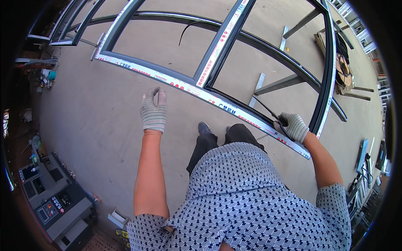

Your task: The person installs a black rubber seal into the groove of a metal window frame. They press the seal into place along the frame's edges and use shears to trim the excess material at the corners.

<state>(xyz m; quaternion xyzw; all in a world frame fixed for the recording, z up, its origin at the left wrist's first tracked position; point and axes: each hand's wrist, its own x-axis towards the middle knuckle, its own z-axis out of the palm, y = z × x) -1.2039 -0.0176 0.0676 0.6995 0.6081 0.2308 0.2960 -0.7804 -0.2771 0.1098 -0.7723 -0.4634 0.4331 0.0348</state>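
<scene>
A window frame (167, 80), grey metal with printed white protective film, lies raised in front of me, split by a crossbar (221, 45). My right hand (294, 126), in a striped knit glove, is closed at the frame's near right corner. It grips a thin black rubber strip (268, 109), whose free length rises to the left over the opening. My left hand (154, 109), gloved alike, is held off the frame's near edge. Its thumb and fingers curve toward each other with a gap between them, and nothing shows in them.
Dark metal rails (289, 58) on legs support the frame. More frames (75, 25) stand at the far left. A grey machine with a control panel (48, 211) is at the lower left. Cardboard and black coils (343, 69) lie at the right, with metal profiles (363, 180) nearer.
</scene>
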